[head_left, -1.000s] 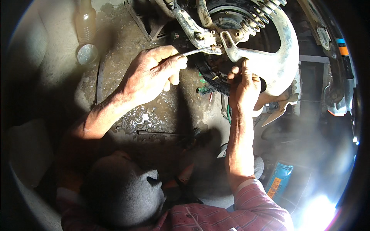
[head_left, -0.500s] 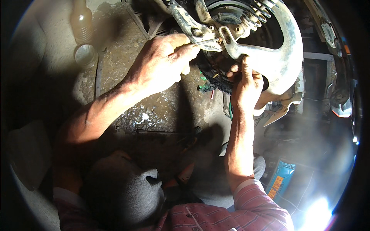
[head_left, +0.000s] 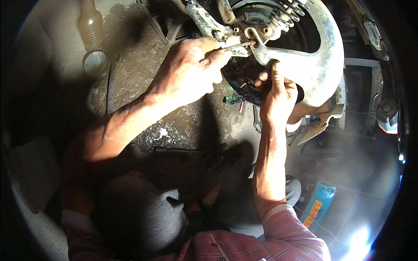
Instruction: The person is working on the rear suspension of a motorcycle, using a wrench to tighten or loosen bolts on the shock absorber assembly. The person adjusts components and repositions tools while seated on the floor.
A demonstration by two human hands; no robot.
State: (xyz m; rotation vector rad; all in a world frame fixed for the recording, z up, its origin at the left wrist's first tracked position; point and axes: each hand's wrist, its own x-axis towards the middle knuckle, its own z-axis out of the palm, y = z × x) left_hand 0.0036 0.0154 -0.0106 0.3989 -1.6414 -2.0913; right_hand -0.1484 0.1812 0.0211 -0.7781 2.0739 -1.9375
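My left hand [head_left: 191,69] is closed on a thin metal rod [head_left: 237,46], its kind unclear. The rod's far end meets a small brownish fastener [head_left: 252,43] beside the looped slot of a pale, dirty wheel guard [head_left: 320,65]. With my right hand [head_left: 279,93] I pinch the lower edge of this guard, thumb uppermost and the other fingers curled partly behind it. Left of the slot runs a worn metal swing arm [head_left: 207,19]. A coil spring shock absorber [head_left: 289,17] rises above, and part of the black tyre [head_left: 244,93] shows below.
Wet, muddy ground lies under the wheel. A clear plastic bottle [head_left: 90,30], a round cup-like thing [head_left: 95,63] and a long metal bar [head_left: 109,89] are at the left. A wrench [head_left: 257,119] lies below the tyre. A blue box [head_left: 320,204] stands at lower right.
My left hand has shifted slightly to the right with the rod, which now slants a little differently. My right hand keeps its pinch on the guard. The whole view has shifted slightly.
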